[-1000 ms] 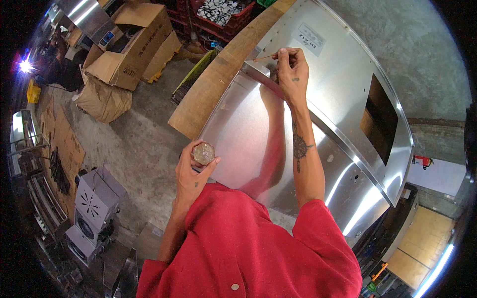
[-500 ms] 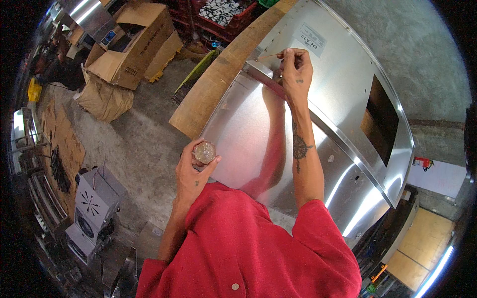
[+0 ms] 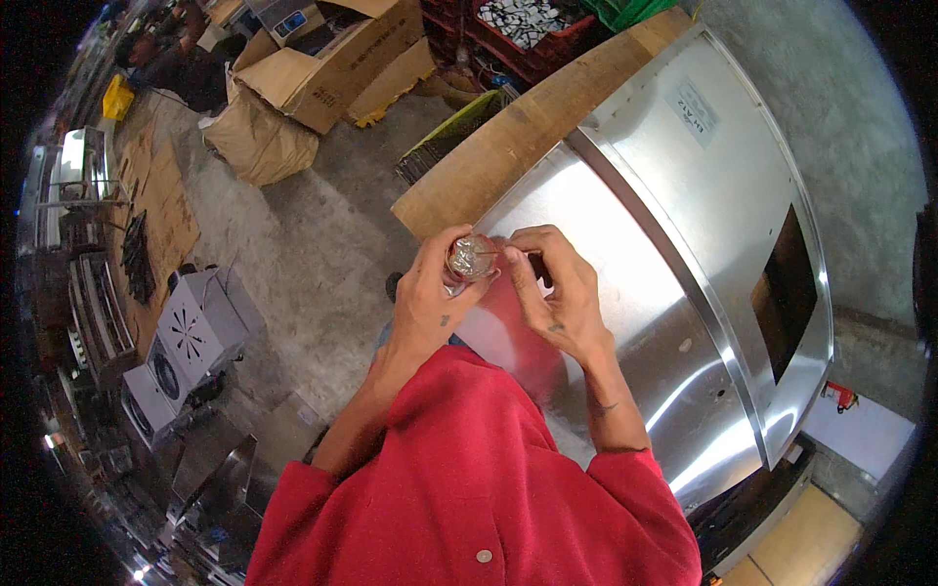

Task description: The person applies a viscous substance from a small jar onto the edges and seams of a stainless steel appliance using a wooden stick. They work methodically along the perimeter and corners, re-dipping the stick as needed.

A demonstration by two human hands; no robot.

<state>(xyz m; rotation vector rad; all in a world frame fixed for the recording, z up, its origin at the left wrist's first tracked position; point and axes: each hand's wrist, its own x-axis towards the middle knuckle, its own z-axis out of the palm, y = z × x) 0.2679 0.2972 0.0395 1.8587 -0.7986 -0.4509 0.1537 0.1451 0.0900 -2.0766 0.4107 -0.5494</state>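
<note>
My left hand (image 3: 427, 298) is wrapped round a small round container (image 3: 470, 257), its shiny, brownish-clear top facing up. Pinched between the thumb and fingers of my right hand (image 3: 560, 288) is a thin stick (image 3: 494, 253), whose tip reaches over the container's top. Whether the tip touches what is inside I cannot tell. Both hands are close together above the near left edge of a large shiny sheet-metal panel (image 3: 611, 259). A raised step runs across the panel, and a rectangular opening (image 3: 788, 293) is cut in its right part.
A wooden board (image 3: 489, 161) lies along the panel's far left edge. Beyond it are an open cardboard box (image 3: 337, 73), a tan sack (image 3: 259, 142) and a red crate (image 3: 542, 63) of small pieces. Grey metal housings (image 3: 195, 327) stand on the floor at left.
My right hand has come back from the panel's raised step to the container, bringing the stick over it. The left hand has moved up and right in view with the container.
</note>
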